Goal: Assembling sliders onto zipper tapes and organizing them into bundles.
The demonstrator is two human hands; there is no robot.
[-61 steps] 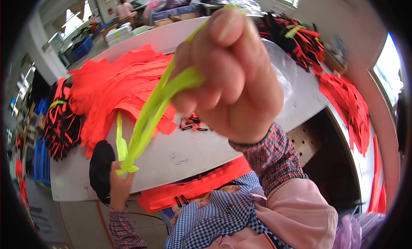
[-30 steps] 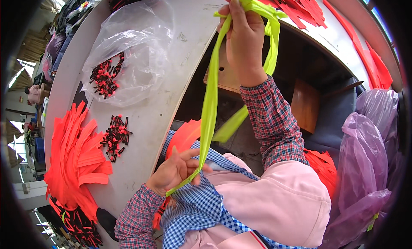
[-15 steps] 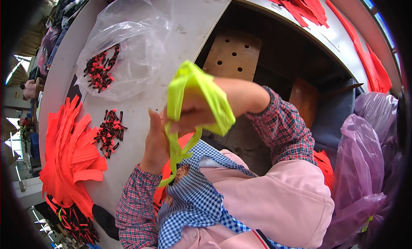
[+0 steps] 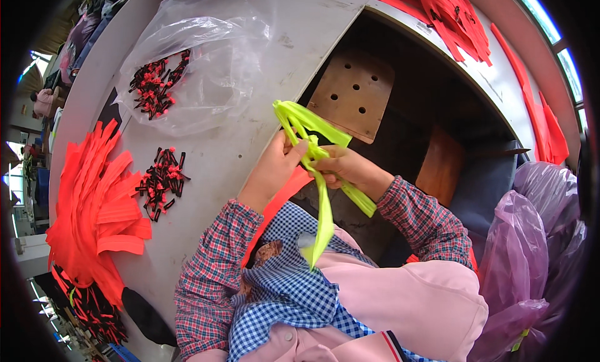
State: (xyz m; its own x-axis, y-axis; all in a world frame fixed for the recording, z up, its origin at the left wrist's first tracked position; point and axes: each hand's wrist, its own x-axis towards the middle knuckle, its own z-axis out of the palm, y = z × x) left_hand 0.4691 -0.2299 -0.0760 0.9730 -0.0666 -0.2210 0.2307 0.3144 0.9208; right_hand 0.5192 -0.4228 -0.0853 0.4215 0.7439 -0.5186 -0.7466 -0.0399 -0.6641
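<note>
A bright yellow-green strip (image 4: pixel 323 221) is gathered in a knot-like bunch between my hands, with one loop at the top and loose ends hanging down. My left hand (image 4: pixel 273 168) is closed, thumb and fingers pinching the strip's left side. From the other side my right hand (image 4: pixel 350 171) pinches it close to the bunch, one tail passing beneath the fingers. Below my hands an orange-red band (image 4: pixel 282 201) runs down to my lap; whether it joins the green strip is hidden.
At left on the grey table lie fanned orange-red bands (image 4: pixel 94 193) and a pile of small black-and-red pieces (image 4: pixel 162 181). Behind them is a clear plastic bag (image 4: pixel 219 81) with similar pieces. A dark opening holds a wooden board (image 4: pixel 353 90). Purple bags (image 4: pixel 515 243) stand at right.
The green strip was looped around my right hand. That hand has come out of the loop and turned back, and both hands now pinch the strip around a tight bunch.
</note>
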